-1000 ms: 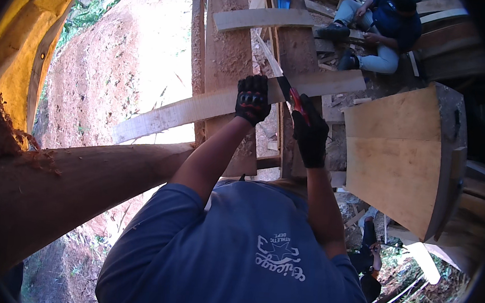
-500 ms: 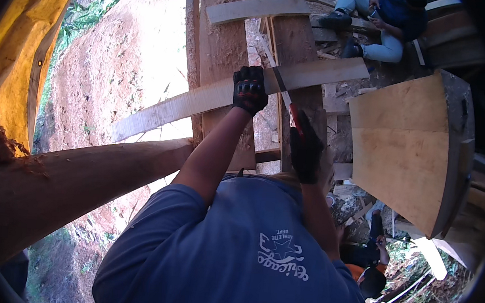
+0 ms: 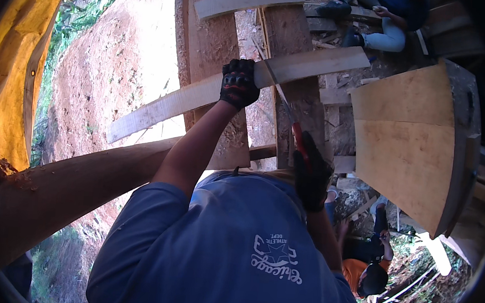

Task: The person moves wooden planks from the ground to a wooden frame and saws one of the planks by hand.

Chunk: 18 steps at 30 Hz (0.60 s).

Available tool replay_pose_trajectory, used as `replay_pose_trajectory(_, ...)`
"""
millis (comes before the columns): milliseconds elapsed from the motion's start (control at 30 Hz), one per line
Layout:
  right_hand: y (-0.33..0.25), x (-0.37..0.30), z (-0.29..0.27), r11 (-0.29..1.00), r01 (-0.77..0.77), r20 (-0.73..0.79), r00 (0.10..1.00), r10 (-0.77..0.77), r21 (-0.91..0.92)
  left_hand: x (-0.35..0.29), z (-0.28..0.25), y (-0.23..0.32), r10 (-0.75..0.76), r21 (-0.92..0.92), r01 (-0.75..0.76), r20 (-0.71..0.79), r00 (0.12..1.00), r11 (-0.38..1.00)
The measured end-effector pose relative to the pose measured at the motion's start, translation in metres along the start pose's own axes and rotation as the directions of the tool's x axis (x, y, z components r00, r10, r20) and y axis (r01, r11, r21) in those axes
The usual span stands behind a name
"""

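A long pale wooden plank (image 3: 169,108) lies slantwise across two wide boards. My left hand (image 3: 240,84), in a black glove with red trim, is closed over it near the middle and presses on it. In my right hand (image 3: 312,174), also gloved in black, is the red handle of a handsaw (image 3: 281,96). The saw's narrow blade crosses the plank just right of my left hand, its tip pointing away from me. Whether the teeth have entered the wood cannot be made out.
Beneath the plank are dusty support boards (image 3: 212,44), with a second short plank (image 3: 248,3) across them farther off. A thick log (image 3: 80,187) runs at left. A large wooden block (image 3: 405,144) stands at right. One person (image 3: 386,26) sits far right; another (image 3: 372,275) is lower right.
My right hand has drawn the saw back toward me, the handle now nearer my body. My left hand keeps its hold on the plank. The view has shifted slightly.
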State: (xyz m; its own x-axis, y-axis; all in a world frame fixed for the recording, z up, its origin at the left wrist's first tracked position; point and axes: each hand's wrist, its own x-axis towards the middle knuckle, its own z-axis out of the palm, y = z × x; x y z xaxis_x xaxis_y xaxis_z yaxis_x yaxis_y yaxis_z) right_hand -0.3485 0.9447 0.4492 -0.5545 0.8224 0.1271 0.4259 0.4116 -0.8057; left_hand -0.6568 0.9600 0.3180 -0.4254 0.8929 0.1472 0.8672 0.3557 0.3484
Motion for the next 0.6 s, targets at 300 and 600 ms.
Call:
replay_pose_trajectory(300,0.023,0.034,0.03,0.987,0.024,-0.003,1.0,-0.024,0.159,0.002,0.002,-0.002,0.014,0.007,-0.015,0.026,1.0,1.0)
replay_pose_trajectory(600,0.019,0.012,0.015,0.994,-0.069,0.067,0.996,0.063,0.09,0.002,-0.003,-0.001,-0.039,0.023,0.038,0.058,0.998,0.999)
